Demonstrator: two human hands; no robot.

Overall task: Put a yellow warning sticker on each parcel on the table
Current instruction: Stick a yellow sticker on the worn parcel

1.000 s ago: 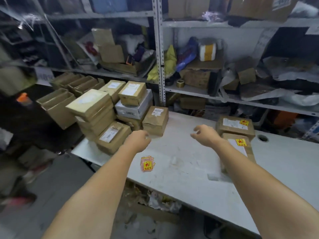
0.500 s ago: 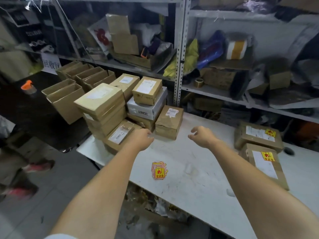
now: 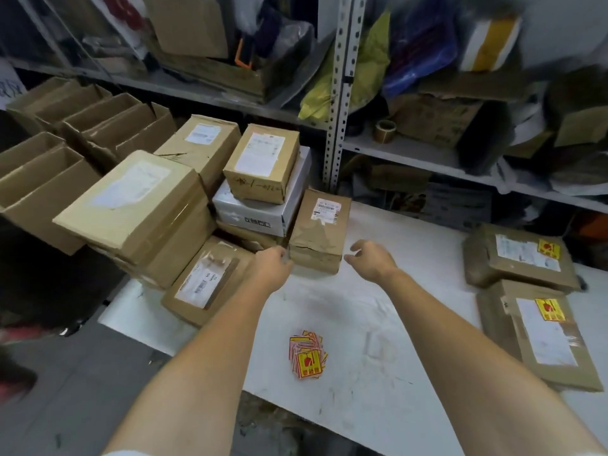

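A small brown parcel (image 3: pixel 317 232) with a white label stands on the white table (image 3: pixel 378 324), beside a pile of parcels. My left hand (image 3: pixel 271 266) is at its near left corner and my right hand (image 3: pixel 370 260) at its near right corner; both have loosely curled fingers and hold nothing. A stack of yellow warning stickers (image 3: pixel 307 355) lies on the table nearer to me, between my forearms. At the right lie two brown parcels (image 3: pixel 519 258) (image 3: pixel 543 334), each with a yellow sticker on it.
The parcel pile (image 3: pixel 158 218) on the table's left end includes a white box (image 3: pixel 260 209) and a flat parcel (image 3: pixel 204 281) at the front. Open cartons (image 3: pixel 65 153) stand further left. Metal shelves (image 3: pixel 339 93) full of clutter rise behind the table.
Both hands have moved forward, closing in on the small brown parcel from either side. The view has shifted closer to the pile and to the left.
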